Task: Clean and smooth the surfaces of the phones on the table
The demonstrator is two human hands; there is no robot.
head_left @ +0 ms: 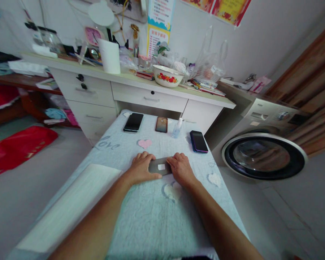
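Observation:
A flat grey phone-shaped slab (154,166) with a white square on it lies low over the tablecloth, between my hands. My left hand (142,167) grips its left end, thumb along the near edge and fingers at the far side. Its right end is held by my right hand (181,168), with the fingers curled and partly covering that end. Beyond them on the cloth are a black smartphone (133,122), a small brown phone-shaped item (161,124), a clear spray bottle (177,128) standing upright, and a dark phone with a bluish edge (198,141).
A long white strip (78,202) lies along the left side of the cloth-covered table (151,224). Behind stands a white desk (148,97) bearing a flowered bowl (168,76), a white roll (109,56) and plastic bags. A washing machine (249,126) stands to the right.

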